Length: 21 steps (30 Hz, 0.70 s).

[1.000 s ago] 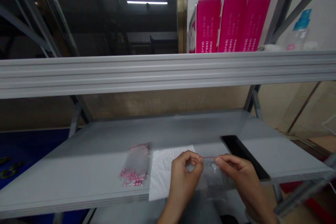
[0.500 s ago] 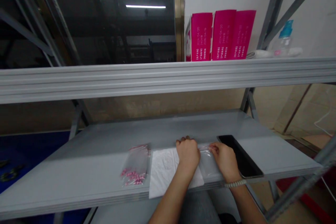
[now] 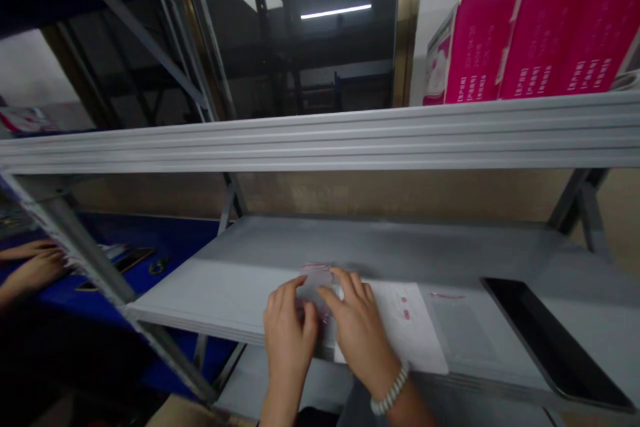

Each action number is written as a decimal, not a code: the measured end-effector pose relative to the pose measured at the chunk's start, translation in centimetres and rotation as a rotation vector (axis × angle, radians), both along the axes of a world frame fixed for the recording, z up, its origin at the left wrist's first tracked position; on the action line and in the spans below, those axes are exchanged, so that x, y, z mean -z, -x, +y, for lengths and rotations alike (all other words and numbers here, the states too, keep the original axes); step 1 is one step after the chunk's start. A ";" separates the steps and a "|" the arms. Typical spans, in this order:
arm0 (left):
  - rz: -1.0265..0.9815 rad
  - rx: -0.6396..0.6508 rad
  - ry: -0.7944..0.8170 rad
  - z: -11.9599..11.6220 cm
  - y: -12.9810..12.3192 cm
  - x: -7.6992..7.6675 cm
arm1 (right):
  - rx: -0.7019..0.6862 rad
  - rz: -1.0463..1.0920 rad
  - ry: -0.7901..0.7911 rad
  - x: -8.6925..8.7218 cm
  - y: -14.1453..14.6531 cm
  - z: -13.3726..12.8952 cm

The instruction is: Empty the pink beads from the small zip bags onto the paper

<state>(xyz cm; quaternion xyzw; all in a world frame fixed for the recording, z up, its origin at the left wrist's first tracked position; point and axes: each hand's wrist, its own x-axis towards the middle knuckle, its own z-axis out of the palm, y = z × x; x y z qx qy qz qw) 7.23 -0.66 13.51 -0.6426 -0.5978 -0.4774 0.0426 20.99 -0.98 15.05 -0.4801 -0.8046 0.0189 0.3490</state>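
Observation:
Both my hands are together at the shelf's front edge. My left hand and my right hand, which wears a beaded bracelet, pinch a small clear plastic bag with a red-edged top. Pink specks show through it, but my fingers hide most of it. To the right lies a white paper sheet with a few small pink pieces on it. Another flat clear bag rests beyond the sheet, apart from my hands.
A black tablet lies on the grey shelf at the right. Pink cartons stand on the upper shelf behind a grey beam. At far left, a co-worker's hands rest on a blue surface.
The view has swung left. My hands have moved left past the paper and now hold a bag where the pink-filled bag lay. A flat clear bag now lies right of the paper.

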 end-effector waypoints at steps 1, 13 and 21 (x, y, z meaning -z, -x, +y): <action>-0.008 -0.007 0.029 0.2 0.7 0.2 | -0.028 -0.023 0.006 -0.1 1.1 0.1; -0.078 -0.004 0.037 0.6 1.5 0.8 | -0.087 0.393 0.079 1.7 0.9 0.6; -0.010 0.306 -0.286 -3.4 -1.7 -1.8 | -0.242 1.576 0.770 0.1 -3.1 -0.1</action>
